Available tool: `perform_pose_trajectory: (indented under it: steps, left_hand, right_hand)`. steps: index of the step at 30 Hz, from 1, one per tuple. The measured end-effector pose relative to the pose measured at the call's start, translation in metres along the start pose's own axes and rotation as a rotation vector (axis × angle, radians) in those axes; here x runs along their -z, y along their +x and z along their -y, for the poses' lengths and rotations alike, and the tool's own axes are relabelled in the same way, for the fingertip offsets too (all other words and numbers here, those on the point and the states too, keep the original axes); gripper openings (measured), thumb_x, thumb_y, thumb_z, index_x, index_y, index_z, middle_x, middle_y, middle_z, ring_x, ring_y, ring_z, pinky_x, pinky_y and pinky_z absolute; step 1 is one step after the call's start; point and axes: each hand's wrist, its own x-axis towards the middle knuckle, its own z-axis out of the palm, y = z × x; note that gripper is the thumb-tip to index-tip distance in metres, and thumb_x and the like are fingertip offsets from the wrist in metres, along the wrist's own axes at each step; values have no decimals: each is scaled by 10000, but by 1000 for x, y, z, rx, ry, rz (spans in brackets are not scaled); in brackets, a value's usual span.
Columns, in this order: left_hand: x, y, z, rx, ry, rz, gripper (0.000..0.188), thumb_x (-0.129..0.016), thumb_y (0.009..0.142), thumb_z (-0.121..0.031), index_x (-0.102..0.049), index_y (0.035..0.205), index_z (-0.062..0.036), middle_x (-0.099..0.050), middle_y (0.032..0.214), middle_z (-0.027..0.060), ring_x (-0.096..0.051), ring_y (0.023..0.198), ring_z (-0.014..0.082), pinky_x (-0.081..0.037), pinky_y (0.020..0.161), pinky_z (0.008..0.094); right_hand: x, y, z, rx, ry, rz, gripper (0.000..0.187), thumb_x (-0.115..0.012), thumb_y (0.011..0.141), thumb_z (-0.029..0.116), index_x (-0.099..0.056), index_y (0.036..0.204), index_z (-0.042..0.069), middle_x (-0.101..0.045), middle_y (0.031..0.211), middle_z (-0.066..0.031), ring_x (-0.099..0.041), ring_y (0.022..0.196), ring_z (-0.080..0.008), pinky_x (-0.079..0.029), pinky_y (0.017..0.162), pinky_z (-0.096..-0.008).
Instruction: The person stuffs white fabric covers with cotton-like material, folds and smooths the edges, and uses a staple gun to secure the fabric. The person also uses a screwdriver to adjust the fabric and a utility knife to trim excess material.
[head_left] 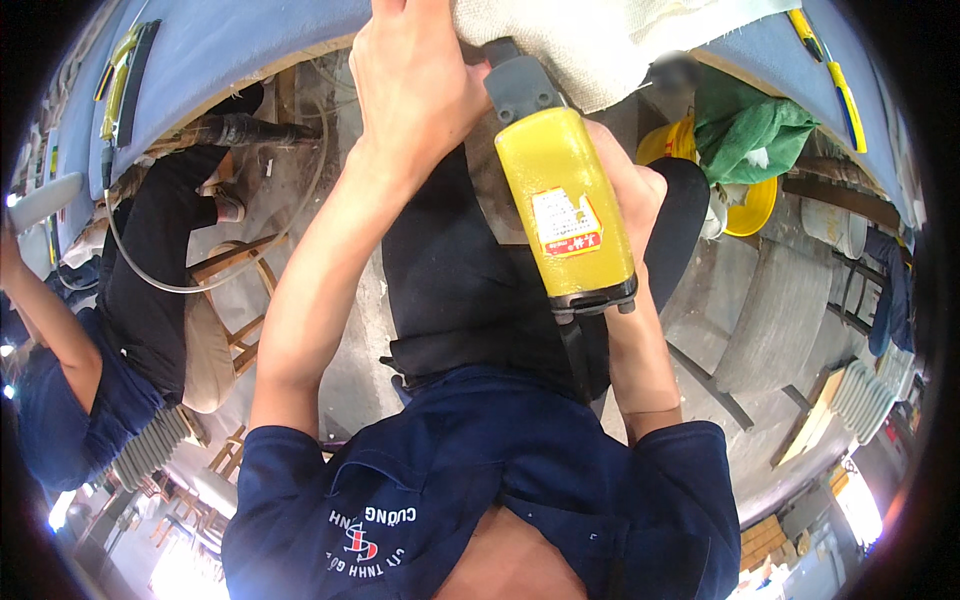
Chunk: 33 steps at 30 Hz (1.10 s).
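Note:
My right hand (630, 185) is wrapped round a yellow staple gun (565, 190) with a black nose and a black end cap. The gun's body hides most of the palm and fingers. Its nose points up toward cream woven fabric (590, 50) draped over the blue padded work surface (270, 25). My left hand (415, 90) lies at the upper edge, left of the nose, with its thumb close to it. The fingertips are cut off by the edge of view, so what they hold is hidden.
Yellow-black tools (845, 105) lie on the blue surface at right. Another yellow tool (120, 80) with a pale hose (150, 285) lies at left. A co-worker's arm (60, 320) is at far left. Below right are a green cloth (750, 125) and yellow bucket (755, 210).

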Motion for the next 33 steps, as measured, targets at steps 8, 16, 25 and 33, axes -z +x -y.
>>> perform_pose_trajectory:
  steps: [8,16,25,33]
  left_hand:
    - [6,3,0,62,40,93,816,-817,806,-83,-464,1540,-131,-357,1654,277,-631,1216,518,-597,854,507]
    - [32,11,-1,10,-60,288,825,-812,834,-310,-456,1576,-251,-293,1708,223,-762,894,402,-642,782,463]
    - [61,15,8,167,-277,423,696,-771,939,-117,-526,1583,-213,-235,1758,207,-756,859,237,-625,774,357]
    - [79,1,-16,302,-200,334,584,-714,999,-67,-552,1556,-136,-577,1332,153,-586,814,109,-539,740,289]
  right_hand:
    - [1,0,-3,23,31,-23,358,-837,830,85,-689,1145,3,-777,910,-113,-794,798,-201,-599,724,-311]
    - [132,-23,37,-280,43,-450,126,-780,950,113,-715,1023,34,-657,783,-8,-598,667,-87,-448,605,-271]
    - [352,141,-92,-411,-1202,-345,513,-761,861,431,-720,1269,123,-771,1108,-230,-720,1087,-443,-568,954,-515]
    - [312,155,-97,-26,-615,-414,254,-679,1038,204,-750,1213,34,-800,1088,-118,-757,1035,-198,-562,924,-338]
